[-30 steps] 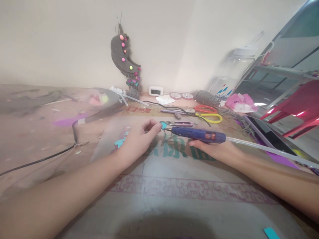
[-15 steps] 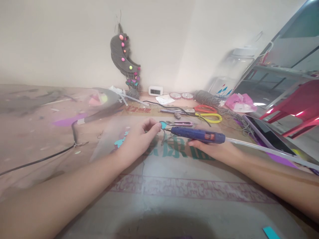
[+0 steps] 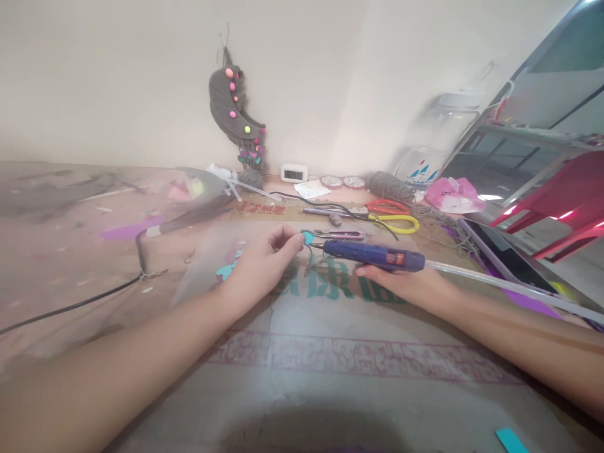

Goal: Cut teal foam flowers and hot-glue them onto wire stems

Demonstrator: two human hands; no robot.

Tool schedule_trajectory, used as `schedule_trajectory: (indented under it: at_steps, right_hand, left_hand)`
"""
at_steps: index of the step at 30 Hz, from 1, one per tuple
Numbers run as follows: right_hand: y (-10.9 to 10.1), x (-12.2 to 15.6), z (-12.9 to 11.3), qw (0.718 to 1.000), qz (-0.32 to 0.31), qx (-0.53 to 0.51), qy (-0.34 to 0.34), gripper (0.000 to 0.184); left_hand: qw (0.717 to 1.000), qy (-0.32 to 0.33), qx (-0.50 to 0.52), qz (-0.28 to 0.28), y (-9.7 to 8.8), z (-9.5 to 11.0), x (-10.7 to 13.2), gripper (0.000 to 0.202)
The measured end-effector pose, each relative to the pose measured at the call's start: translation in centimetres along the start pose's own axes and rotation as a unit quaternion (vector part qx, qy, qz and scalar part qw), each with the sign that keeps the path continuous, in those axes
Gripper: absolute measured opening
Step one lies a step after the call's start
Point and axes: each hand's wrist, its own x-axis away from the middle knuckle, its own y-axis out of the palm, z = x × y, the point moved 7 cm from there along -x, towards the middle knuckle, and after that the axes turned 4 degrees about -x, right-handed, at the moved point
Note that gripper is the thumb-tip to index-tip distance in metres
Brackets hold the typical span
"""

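Observation:
My left hand point(image 3: 268, 255) pinches a small turquoise piece point(image 3: 308, 238) between thumb and finger. A short dark string hangs below that piece. My right hand point(image 3: 394, 280) is closed around a blue glue gun point(image 3: 368, 253), with a long clear glue stick point(image 3: 500, 286) sticking out of its back end. The gun's metal tip points left and meets the edge of the turquoise piece, as far as I can see. More turquoise cut pieces point(image 3: 228, 270) lie left of my left hand, partly hidden by it.
Behind my hands lie pink-handled tweezers point(image 3: 346, 235), red and yellow-handled scissors point(image 3: 396, 223), grey yarn point(image 3: 391, 187) and a white clock point(image 3: 294, 173). A tablet point(image 3: 512, 258) is at right. A black cable point(image 3: 75, 305) runs along the left. A crescent ornament point(image 3: 224, 97) hangs on the wall.
Hardly anything differs. Both hands, the turquoise piece and the glue gun keep their places, with only a very slight shift of the whole view.

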Motion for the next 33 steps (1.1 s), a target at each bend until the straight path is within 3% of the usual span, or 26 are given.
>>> schedule_trajectory:
  at_steps: [11,18,33]
  right_hand:
    - [0.0,0.0,0.1,1.0,0.005,-0.001,0.021,0.032]
    - [-0.2,-0.2,-0.3,1.0,0.014,-0.005,-0.021,0.019]
    - [-0.6,-0.1,-0.8,0.999,0.031,0.013,-0.012,0.027]
  left_hand:
    - [0.999,-0.029,0.011,-0.012,0.2,-0.1,0.2,0.027]
    - [1.0,-0.011,-0.003,-0.012,0.1,0.0,0.1,0.027]
    - [1.0,-0.023,0.006,-0.014,0.2,0.0,0.1,0.026]
